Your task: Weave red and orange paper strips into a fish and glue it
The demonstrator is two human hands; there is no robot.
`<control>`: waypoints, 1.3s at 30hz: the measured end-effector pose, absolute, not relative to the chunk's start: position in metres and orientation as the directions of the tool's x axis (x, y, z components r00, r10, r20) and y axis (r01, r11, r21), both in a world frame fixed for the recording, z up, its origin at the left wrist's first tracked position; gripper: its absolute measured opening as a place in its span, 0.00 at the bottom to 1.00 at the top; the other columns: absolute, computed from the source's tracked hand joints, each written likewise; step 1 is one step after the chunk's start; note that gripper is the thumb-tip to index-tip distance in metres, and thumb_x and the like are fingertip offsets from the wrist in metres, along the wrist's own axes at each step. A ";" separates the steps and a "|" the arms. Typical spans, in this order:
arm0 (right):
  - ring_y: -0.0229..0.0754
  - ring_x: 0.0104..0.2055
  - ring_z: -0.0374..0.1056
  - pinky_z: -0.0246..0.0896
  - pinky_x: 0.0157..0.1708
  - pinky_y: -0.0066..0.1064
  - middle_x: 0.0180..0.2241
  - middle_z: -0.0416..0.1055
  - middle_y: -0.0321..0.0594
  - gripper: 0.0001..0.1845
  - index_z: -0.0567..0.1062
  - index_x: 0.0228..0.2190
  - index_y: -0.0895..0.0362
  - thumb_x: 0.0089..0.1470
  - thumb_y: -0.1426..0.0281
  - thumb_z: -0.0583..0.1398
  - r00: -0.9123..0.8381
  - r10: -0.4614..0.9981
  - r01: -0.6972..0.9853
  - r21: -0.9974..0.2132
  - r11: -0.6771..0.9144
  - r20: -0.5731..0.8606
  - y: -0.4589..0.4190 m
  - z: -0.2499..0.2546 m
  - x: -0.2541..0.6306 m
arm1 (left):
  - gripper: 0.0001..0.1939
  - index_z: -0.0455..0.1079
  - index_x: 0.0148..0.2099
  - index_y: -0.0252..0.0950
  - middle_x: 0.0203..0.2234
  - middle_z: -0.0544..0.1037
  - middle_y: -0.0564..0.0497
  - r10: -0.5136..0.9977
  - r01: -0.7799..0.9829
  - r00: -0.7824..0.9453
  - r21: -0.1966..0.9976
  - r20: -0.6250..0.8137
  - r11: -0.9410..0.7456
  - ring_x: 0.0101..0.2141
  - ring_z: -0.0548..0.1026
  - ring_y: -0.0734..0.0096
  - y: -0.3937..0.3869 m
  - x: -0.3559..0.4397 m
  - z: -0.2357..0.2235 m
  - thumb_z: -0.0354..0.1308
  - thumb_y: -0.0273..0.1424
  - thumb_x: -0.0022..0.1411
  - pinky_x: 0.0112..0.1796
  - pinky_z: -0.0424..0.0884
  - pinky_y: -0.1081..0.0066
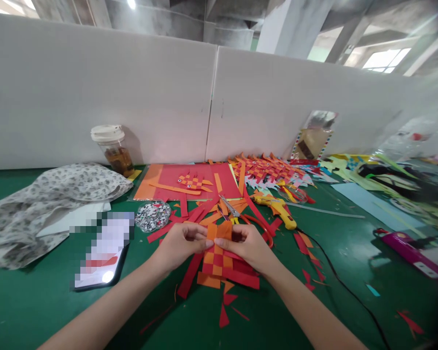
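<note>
Fingers (194,232) and thumbs of the left hand (177,244) and right hand (247,247) are clamped on the upper part of an orange-and-red checkered weave (218,257), thumbs nearly meeting on its face. It sits low at the middle of the view, over the green tabletop (149,311), its strip ends fanning out below and to the right. The strips look like paper or thin foam, so it should be very light, bendy and easily creased; loose ends could slip out of the weave. A flat pinch across several crossed strips seems safest, rather than tugging one tail. Just beyond lie scissors (231,208) and a yellow glue gun (279,208); farther off, a heap of woven fish (264,168).
</note>
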State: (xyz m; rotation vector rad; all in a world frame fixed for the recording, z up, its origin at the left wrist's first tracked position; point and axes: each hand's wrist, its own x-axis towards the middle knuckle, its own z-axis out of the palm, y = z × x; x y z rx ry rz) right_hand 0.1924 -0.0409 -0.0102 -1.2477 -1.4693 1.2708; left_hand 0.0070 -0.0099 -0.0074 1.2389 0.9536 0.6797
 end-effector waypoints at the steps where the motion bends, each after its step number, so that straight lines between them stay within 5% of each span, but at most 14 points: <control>1: 0.49 0.42 0.72 0.67 0.40 0.38 0.36 0.77 0.40 0.19 0.78 0.36 0.57 0.41 0.60 0.66 -0.179 0.983 0.171 -0.985 0.001 -0.030 -0.041 -0.011 0.193 | 0.14 0.71 0.30 0.34 0.21 0.75 0.54 0.857 0.066 0.463 0.973 -0.227 0.222 0.24 0.70 0.74 -0.010 0.007 -0.007 0.69 0.31 0.39 0.30 0.65 0.72; 26: 0.47 0.37 0.72 0.67 0.36 0.36 0.35 0.77 0.42 0.19 0.77 0.36 0.58 0.44 0.58 0.63 -0.099 0.995 0.263 -0.965 0.009 -0.018 -0.043 -0.007 0.189 | 0.21 0.64 0.34 0.35 0.21 0.70 0.58 0.863 0.070 0.434 0.965 -0.259 0.254 0.26 0.71 0.74 -0.011 0.009 -0.017 0.69 0.28 0.37 0.32 0.66 0.72; 33: 0.37 0.24 0.65 0.60 0.25 0.28 0.22 0.69 0.34 0.15 0.71 0.21 0.58 0.38 0.59 0.65 0.020 1.000 0.349 -0.937 -0.014 -0.008 -0.039 -0.002 0.195 | 0.18 0.64 0.33 0.35 0.22 0.71 0.57 0.864 0.071 0.440 0.969 -0.245 0.239 0.27 0.72 0.72 -0.008 0.008 -0.021 0.67 0.29 0.39 0.31 0.65 0.72; 39: 0.37 0.24 0.65 0.60 0.26 0.29 0.21 0.70 0.35 0.14 0.71 0.21 0.57 0.37 0.60 0.65 0.050 0.999 0.362 -0.932 -0.006 0.013 -0.041 -0.002 0.193 | 0.15 0.70 0.36 0.33 0.26 0.76 0.51 0.836 0.111 0.489 0.968 -0.251 0.226 0.28 0.73 0.70 -0.012 0.007 -0.014 0.66 0.31 0.43 0.31 0.67 0.70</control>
